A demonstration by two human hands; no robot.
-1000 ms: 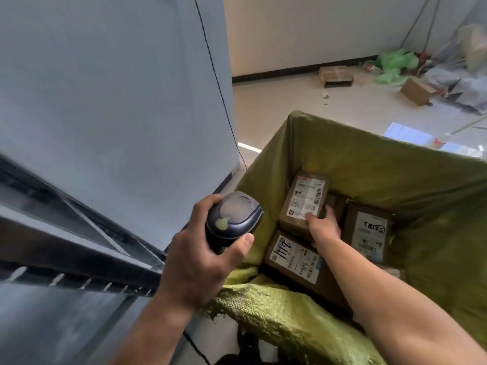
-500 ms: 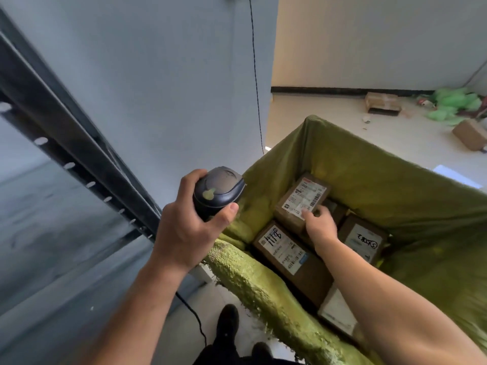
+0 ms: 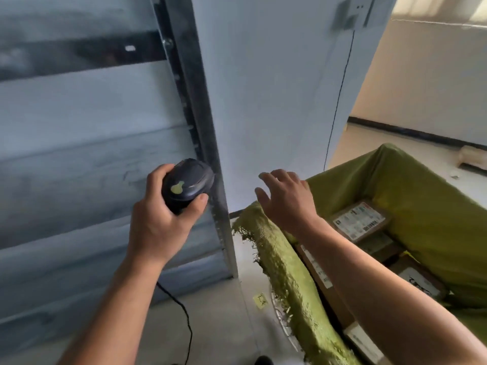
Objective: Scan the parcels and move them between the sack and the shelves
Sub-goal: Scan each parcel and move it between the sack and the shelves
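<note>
left hand [image 3: 158, 227] wrapped round black scanner [image 3: 185, 184], thumb on its side | right hand [image 3: 288, 200] holds nothing, fingers spread loosely, above near rim of green sack [image 3: 290, 280] | parcels [image 3: 358, 219] lie inside sack, right of right hand | shelves [image 3: 79, 154] left of left hand, blurred; post possibly touching scanner

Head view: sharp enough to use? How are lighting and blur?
Head view: the grey metal shelving is streaked with motion blur; the black handheld scanner in the left hand, the open right hand and the green woven sack are fairly sharp; the white label on the brown cardboard parcel is too soft to read; the cream wall is brightly sunlit.
</note>
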